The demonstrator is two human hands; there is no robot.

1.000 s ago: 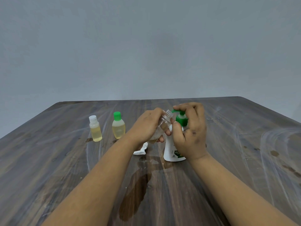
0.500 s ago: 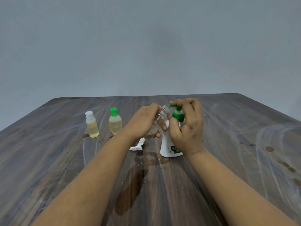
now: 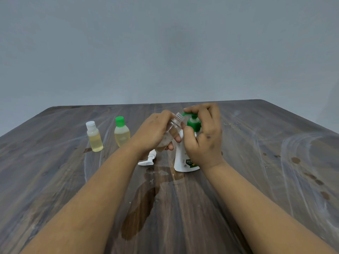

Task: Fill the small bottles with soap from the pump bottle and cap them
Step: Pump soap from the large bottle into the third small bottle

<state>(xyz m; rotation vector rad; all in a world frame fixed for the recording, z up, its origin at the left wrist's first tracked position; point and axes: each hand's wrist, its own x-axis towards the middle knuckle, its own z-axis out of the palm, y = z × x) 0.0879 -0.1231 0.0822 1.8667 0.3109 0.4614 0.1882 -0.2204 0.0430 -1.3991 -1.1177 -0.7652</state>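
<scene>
Plain room: bare grey wall (image 3: pixel 165 52), stained wooden table (image 3: pixel 275 162).

small bottles (image 3: pixel 94 137): 3 | pump bottle (image 3: pixel 184 160): 1 | loose white cap (image 3: pixel 149 159): 1 | hands (image 3: pixel 154 132): 2

two bare forearms enter from the lower frame edge, one from each lower corner. no sleeves, watch, bracelet or rings show on either arm as far as the frame reaches. the left hand (image 3: pixel 153 132) is ungloved; its back faces the camera, knuckles visible. the right hand (image 3: pixel 204 136) is ungloved; several small dark smudges mark its back, near the knuckles and toward the wrist. fingernails on both hands are too small to describe. no other part of the person is in view.
</scene>
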